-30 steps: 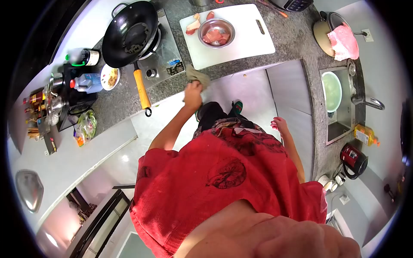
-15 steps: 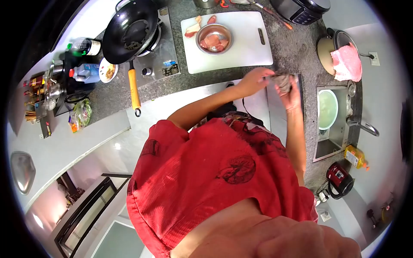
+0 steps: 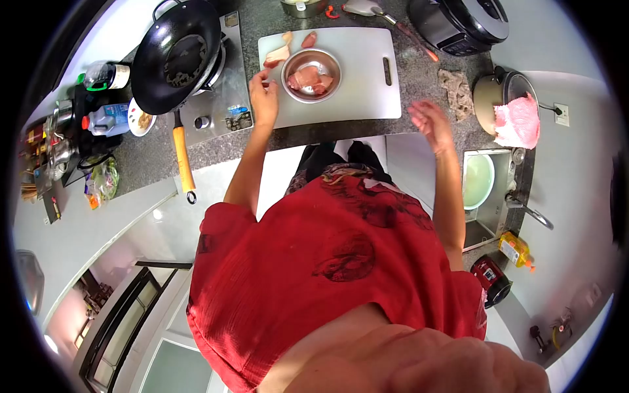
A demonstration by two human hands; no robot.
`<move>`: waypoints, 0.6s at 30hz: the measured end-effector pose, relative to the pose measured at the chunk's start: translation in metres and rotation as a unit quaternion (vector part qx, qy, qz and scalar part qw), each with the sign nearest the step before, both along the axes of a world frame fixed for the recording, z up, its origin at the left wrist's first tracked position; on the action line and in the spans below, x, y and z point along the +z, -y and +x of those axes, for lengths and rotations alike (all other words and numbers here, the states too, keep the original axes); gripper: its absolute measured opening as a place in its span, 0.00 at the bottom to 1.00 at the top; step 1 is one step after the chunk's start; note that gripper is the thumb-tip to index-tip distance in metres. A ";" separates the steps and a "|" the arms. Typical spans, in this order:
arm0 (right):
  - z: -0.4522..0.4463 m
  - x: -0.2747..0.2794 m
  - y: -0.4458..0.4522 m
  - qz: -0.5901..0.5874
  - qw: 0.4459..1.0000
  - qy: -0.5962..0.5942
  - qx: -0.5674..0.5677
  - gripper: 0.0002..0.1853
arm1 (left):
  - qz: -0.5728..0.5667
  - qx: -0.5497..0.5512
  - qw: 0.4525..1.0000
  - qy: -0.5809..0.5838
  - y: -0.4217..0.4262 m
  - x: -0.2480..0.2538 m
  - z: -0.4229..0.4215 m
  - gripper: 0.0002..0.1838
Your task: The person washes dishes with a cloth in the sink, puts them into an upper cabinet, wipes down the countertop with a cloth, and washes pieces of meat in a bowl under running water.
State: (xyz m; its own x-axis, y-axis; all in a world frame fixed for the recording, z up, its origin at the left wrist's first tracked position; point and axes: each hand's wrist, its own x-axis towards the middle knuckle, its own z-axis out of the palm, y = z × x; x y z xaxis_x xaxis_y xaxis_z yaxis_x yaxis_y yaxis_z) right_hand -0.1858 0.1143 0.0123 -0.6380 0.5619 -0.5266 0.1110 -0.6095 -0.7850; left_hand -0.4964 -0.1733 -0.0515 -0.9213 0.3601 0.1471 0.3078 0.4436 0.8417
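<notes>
My left hand [image 3: 264,99] is at the left edge of the white cutting board [image 3: 363,78], fingers apart and nothing visible in it, just below a pale piece of meat [image 3: 277,56]. On the board stands a metal bowl [image 3: 335,68] holding pieces of pink meat [image 3: 308,79]. Another small reddish piece [image 3: 309,40] lies above the bowl. My right hand [image 3: 431,124] hovers over the counter's front edge, right of the board, its fingers spread and empty. A crumpled brownish cloth [image 3: 457,93] lies on the counter beyond it.
A black wok [image 3: 151,72] with a wooden handle [image 3: 183,157] rests on the stove at left, beside a small plate [image 3: 139,120] and bottles. A rice cooker [image 3: 462,23], a pot [image 3: 488,98] with a pink cloth [image 3: 517,121] and a sink [image 3: 483,232] are at right.
The brownish cloth, earlier wiped along the edge and then held between my hands, now lies on the counter. My left hand has moved left to the board; my right hand has let go.
</notes>
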 end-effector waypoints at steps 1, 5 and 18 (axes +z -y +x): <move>-0.007 -0.004 0.002 -0.025 0.999 0.004 0.030 0.15 | -0.033 0.020 0.999 0.009 -0.003 -0.008 -0.006 0.13; -0.024 -0.019 0.011 -0.001 0.990 0.059 0.132 0.21 | -0.053 -0.010 0.994 0.092 -0.004 -0.039 -0.010 0.14; -0.076 -0.058 0.040 -0.023 0.965 0.098 0.241 0.21 | -0.037 -0.179 0.976 0.120 -0.074 -0.031 0.035 0.14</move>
State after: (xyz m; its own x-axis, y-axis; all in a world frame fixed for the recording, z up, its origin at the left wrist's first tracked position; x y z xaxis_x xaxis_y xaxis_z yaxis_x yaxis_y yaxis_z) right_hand -0.2616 0.0744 -0.0461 -0.7051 0.1975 -0.6811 0.5346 -0.4831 -0.6934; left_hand -0.4615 -0.0989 -0.0824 -0.7394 0.6664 -0.0958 0.2519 0.4058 0.8786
